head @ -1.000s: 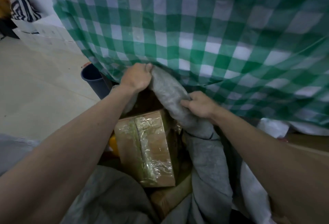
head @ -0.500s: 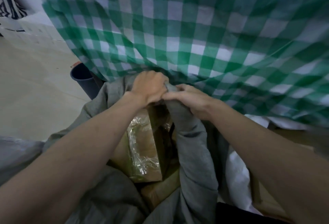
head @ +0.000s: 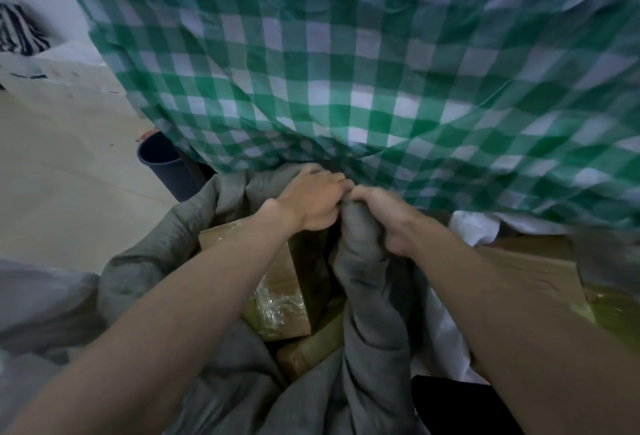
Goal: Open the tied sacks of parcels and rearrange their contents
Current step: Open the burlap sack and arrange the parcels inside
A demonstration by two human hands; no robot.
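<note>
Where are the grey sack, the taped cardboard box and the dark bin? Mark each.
grey sack [head: 367, 296]: head view, bunched neck below the hands.
taped cardboard box [head: 284, 299]: head view, plastic-wrapped side.
dark bin [head: 162, 164]: head view, outer wall.

A storeroom (perhaps a parcel depot): taped cartons [head: 277, 296], grey sacks [head: 166, 254], bare floor [head: 69, 192].

Person showing two bare forearms, no sleeves reaching into view. Left hand [head: 313, 201] and right hand [head: 388, 218] wearing no gloves, rings, watch.

head view | looks forward-down | close above hands [head: 349, 206]
</note>
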